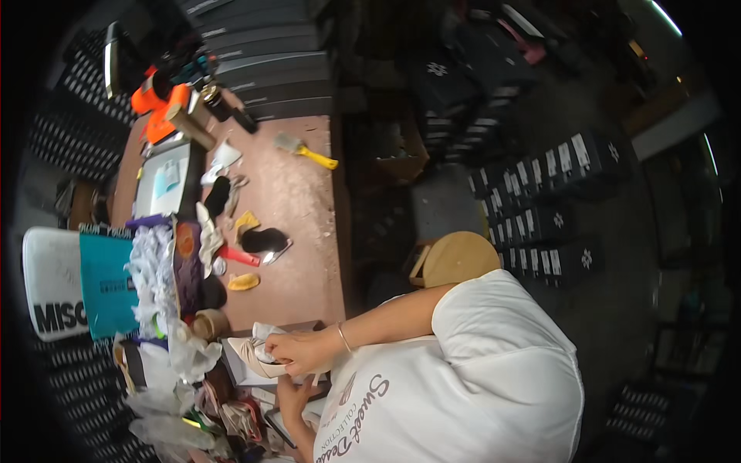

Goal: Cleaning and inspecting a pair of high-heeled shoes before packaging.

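Head view, clock centred on the cream pointed shoe (245, 356), held over an open box (307, 326). Right hand (302, 352) at 3, fingers bunched, clamped on white wad (265, 332) in the shoe opening. Left hand (292, 399) at 5 below the heel; can't tell if fingers grip. Clear bags (193, 356) crowd 9. Most room: tabletop (305, 224), 12–1, bounded right by its edge.

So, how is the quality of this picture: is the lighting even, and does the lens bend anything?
In the head view, lighting is uneven: tabletop and white shirt bright, boxes on the right dim; in the head view, corners fall to black and box stacks at far left bow; there, the light strip at upper right glares, while the cream shoe is readable.
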The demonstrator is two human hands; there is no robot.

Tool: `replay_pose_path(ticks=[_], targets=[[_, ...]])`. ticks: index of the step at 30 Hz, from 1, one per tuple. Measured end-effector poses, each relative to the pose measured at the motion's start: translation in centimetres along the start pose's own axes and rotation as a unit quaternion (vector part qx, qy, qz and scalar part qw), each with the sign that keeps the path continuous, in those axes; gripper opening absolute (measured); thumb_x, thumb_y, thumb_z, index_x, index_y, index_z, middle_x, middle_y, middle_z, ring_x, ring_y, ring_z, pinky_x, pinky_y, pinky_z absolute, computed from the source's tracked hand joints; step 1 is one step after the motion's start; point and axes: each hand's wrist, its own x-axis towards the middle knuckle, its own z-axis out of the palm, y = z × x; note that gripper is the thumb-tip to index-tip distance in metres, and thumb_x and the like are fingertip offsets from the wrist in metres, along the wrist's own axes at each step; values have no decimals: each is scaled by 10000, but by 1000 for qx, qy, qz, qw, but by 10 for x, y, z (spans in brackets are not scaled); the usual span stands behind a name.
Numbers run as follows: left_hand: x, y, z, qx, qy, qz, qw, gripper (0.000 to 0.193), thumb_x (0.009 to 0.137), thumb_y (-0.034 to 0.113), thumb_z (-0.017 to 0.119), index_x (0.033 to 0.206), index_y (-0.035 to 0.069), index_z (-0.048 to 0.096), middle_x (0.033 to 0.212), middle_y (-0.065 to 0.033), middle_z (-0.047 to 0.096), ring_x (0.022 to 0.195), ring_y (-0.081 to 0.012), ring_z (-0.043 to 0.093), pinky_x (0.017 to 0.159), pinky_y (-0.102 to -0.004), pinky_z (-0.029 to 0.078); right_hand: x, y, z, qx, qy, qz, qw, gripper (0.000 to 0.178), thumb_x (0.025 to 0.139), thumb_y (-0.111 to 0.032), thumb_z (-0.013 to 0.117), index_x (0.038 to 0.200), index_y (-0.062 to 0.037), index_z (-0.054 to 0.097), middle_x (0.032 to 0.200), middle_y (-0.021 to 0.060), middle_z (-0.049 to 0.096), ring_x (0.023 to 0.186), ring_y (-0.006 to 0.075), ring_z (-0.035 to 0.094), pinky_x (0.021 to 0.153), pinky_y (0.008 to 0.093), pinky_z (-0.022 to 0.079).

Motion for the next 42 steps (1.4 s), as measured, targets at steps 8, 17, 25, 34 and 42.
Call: replay_pose_path(ticks=[8,17,25,34,42], targets=[[-31,45,15,-649,131,90,744,571,879,252,653,1368,22,468,1359,-141,516,1167,-244,564,1000,-377,447,-26,34,29,-94,100,-76,988,255,754,-156,606,922,34,625,1152,196,512,1061,332,534,900,446,388],[-4,77,45,-714,168,-22,679,548,897,387,614,1326,67,496,1285,-129,546,1190,-238,546,983,-413,482,-25,31,6,-38,94,-38,994,362,811,-199,631,1124,-26,578,1136,177,518,1014,360,572,874,460,445],[2,73,52,-716,126,-28,686,627,919,507,592,1350,71,466,1235,-155,583,1097,-281,605,907,-452,527,-20,48,23,-142,44,-18,989,509,656,-252,721,1121,-67,625,1116,178,593,1047,353,598,894,433,475],[8,59,40,-746,117,-5,656,400,910,326,621,1213,67,585,1087,-90,671,1013,-246,652,918,-420,531,-18,80,-28,392,131,48,909,454,847,-139,537,1299,-110,506,1081,5,574,875,92,560,624,246,497],[-2,92,54,-774,272,38,571,448,946,184,583,1340,90,392,1213,-97,557,1094,-207,589,944,-372,509,-10,29,-50,221,-29,121,967,320,920,-139,571,1214,-37,496,1058,54,624,873,86,607,667,244,504]])
